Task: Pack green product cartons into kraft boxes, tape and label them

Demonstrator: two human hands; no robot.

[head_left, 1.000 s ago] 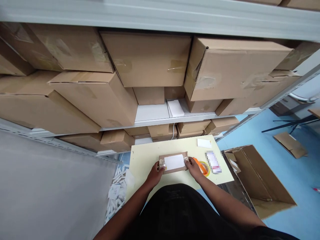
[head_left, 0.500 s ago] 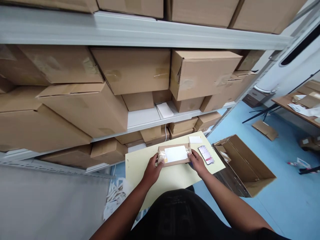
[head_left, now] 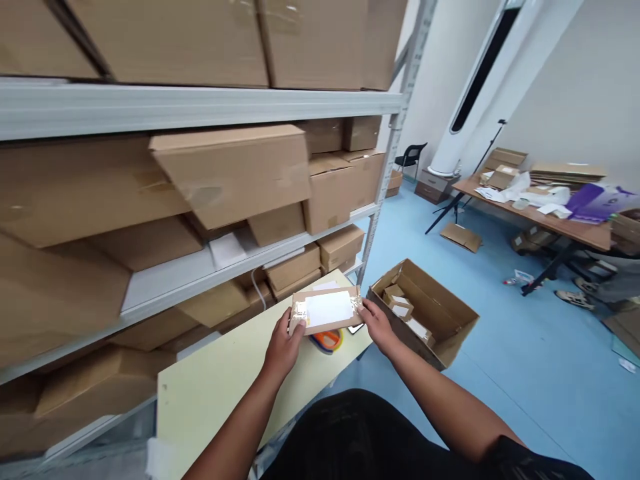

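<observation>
View: single head-worn camera, looking forward and down over the wearer's chest.
Facing: along the table (head_left: 220, 383), shelves (head_left: 200, 107) at left, blue floor (head_left: 540, 373) at right.
Nearness: close on left hand (head_left: 283, 347), right hand (head_left: 377, 327) and parcel (head_left: 327, 309), low centre.
Depth: desk (head_left: 550, 223) small, upper right.
Tilt: frame canted, shelves slanting.
</observation>
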